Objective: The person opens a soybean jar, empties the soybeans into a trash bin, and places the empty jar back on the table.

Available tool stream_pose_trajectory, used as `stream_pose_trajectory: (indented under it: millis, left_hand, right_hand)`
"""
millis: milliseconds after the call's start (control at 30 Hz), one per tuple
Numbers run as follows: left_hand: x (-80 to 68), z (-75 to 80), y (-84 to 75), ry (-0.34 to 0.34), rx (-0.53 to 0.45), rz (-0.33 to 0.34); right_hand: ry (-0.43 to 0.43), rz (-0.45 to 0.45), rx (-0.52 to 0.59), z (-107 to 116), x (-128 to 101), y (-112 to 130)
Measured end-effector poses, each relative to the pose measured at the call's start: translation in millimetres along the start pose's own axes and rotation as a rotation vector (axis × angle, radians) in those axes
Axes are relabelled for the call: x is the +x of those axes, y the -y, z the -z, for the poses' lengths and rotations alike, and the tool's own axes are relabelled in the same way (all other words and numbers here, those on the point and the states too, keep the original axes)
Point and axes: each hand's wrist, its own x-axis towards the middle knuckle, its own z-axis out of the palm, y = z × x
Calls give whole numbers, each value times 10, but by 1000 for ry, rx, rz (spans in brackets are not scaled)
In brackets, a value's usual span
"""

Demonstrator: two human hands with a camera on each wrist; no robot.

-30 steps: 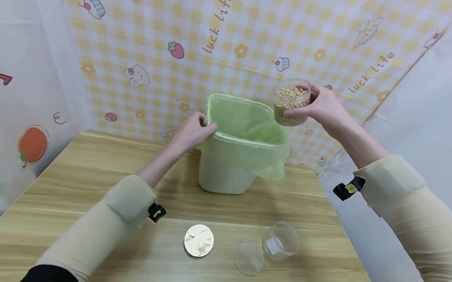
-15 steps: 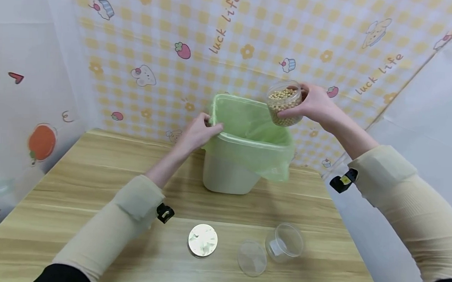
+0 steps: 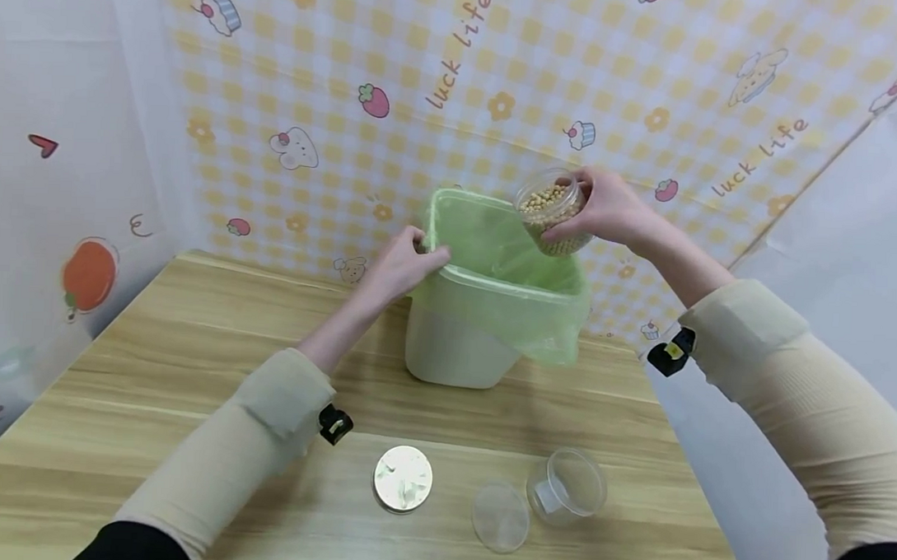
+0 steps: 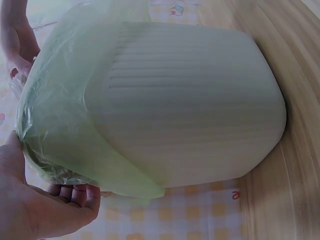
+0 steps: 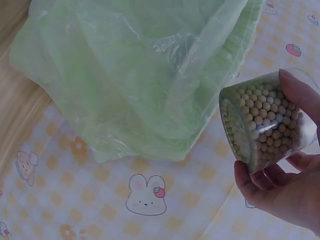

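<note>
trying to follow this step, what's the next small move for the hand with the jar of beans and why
Probably tip it further. The right hand holds the clear plastic jar of beige beans already tilted above the green-lined white bin, beans still inside, while the left hand grips the liner's rim.

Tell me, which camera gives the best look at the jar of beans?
The right wrist view: the jar of beans fills the frame, each bean distinct, pinched by the right hand. The head view shows it small, tilted above the green-lined bin. The left wrist view misses it.

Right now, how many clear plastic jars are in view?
2. One jar full of beans is tilted over the lined bin in the right hand; one empty jar lies on the table.
</note>
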Motion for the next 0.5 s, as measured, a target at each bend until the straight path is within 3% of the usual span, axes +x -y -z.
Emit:
stream_pose_trajectory:
  millis: [500]
  left_hand:
    - [-7, 11, 17, 12, 5, 12]
  right_hand:
    - [50, 40, -127, -13, 95, 90]
